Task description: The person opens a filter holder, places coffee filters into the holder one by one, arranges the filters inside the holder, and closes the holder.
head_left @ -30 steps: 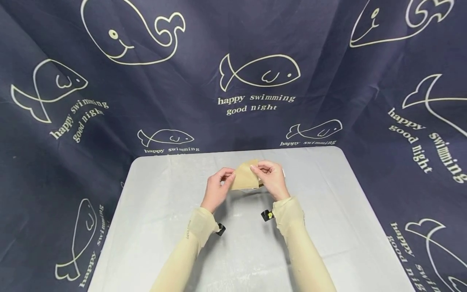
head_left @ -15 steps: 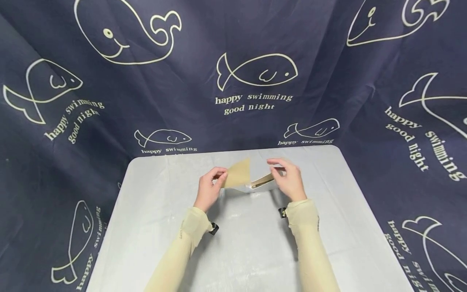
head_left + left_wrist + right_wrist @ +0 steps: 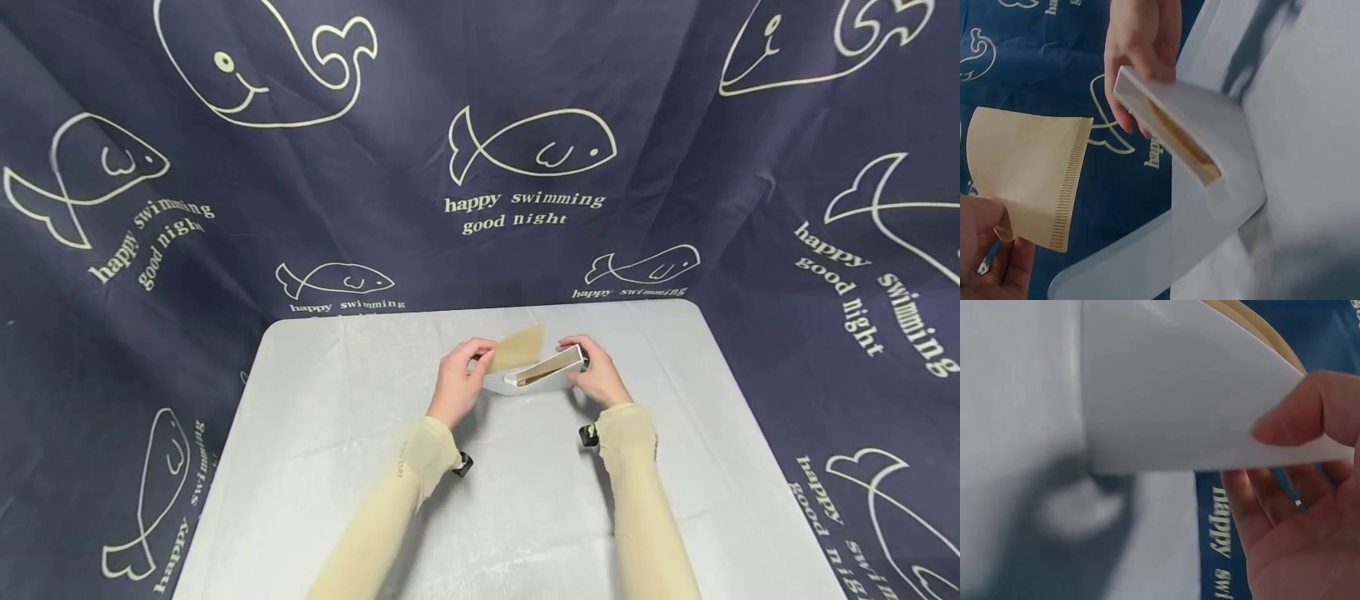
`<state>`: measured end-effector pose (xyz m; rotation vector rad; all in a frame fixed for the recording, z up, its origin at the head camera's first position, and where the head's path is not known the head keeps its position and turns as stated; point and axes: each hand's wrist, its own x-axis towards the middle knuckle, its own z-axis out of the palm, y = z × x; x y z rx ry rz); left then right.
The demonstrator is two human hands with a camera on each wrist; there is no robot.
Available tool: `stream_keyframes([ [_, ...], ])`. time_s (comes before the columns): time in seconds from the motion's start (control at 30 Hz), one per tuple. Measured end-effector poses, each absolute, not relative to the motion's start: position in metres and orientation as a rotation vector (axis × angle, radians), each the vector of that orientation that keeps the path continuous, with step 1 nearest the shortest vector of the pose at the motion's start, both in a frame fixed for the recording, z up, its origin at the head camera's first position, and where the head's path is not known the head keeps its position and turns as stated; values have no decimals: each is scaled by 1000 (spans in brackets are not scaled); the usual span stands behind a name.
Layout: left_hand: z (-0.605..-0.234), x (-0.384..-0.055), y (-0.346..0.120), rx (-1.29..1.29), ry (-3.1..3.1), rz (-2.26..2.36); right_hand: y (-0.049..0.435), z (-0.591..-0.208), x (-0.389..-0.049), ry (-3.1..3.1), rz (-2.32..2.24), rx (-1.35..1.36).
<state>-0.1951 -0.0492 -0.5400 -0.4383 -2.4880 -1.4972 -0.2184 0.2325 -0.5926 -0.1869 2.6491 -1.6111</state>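
Note:
A tan paper coffee filter (image 3: 517, 347) with a crimped edge is pinched between the thumb and fingers of my left hand (image 3: 459, 382). In the left wrist view, the filter (image 3: 1029, 169) stands apart from a slim white box (image 3: 1210, 119). My right hand (image 3: 602, 377) grips that box (image 3: 558, 380) by its right end, thumb on one face and fingers behind, as the right wrist view shows. Brown filters (image 3: 1182, 140) are visible inside the box's open side. A translucent flap (image 3: 1125, 259) extends from the box, below the held filter.
The grey-white covered table (image 3: 517, 500) spreads under both forearms. A dark blue curtain (image 3: 420, 225) with whale and fish drawings surrounds it at the back and sides. A small black wrist camera (image 3: 462, 463) sits at the left cuff.
The filter was first between both hands in front of the box; my right hand let go of it, moved right and took hold of the box's end. My left hand drew left, then back right.

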Motion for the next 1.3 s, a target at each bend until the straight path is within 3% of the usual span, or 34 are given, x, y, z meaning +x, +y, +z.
stream_keyframes([
  [0.3, -547, -192, -18, -466, -2549, -1416, 218, -604, -221, 2763, -1633, 126],
  [0.63, -558, -201, -2, -442, -2623, -1238, 200, -605, -230, 2973, -1508, 288],
  [1.3, -579, -204, 34, -572, -2857, -745, 203, -607, -228, 2924, -1542, 368],
])
